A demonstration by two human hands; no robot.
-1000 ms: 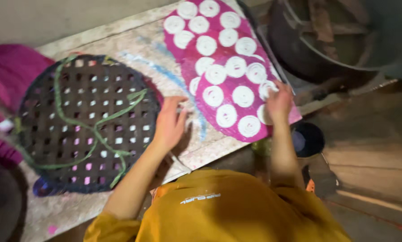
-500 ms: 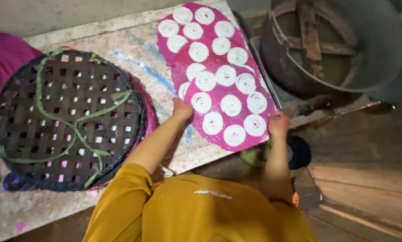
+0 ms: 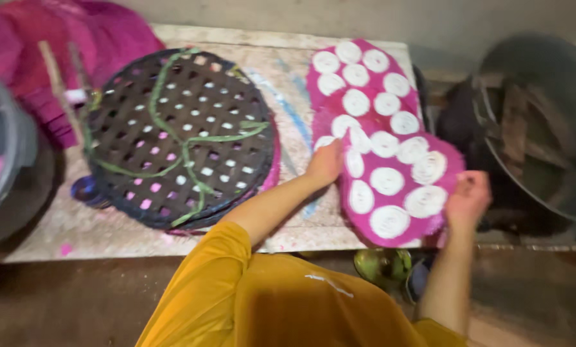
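Note:
A round pink tray [image 3: 394, 193] carrying several white noodle coils lies at the front right of the table. My left hand [image 3: 327, 161] grips its left rim. My right hand [image 3: 469, 196] is curled around its right rim, at the table's edge. A second pink tray of white coils [image 3: 363, 76] lies just behind it and is partly overlapped by it. My yellow sleeves fill the bottom of the view.
A stack of dark woven lattice trays [image 3: 180, 136] with green strips covers the middle of the worn table [image 3: 88, 225]. Pink cloth [image 3: 76, 38] lies at the back left, beside a grey basin [image 3: 5, 144]. A big dark metal pot [image 3: 538, 122] stands at the right, and a green sandal [image 3: 383, 266] lies below.
My left hand has gone from the bare table onto the near tray's left rim. The right hand stays at the tray's right rim. The view has swung to the left.

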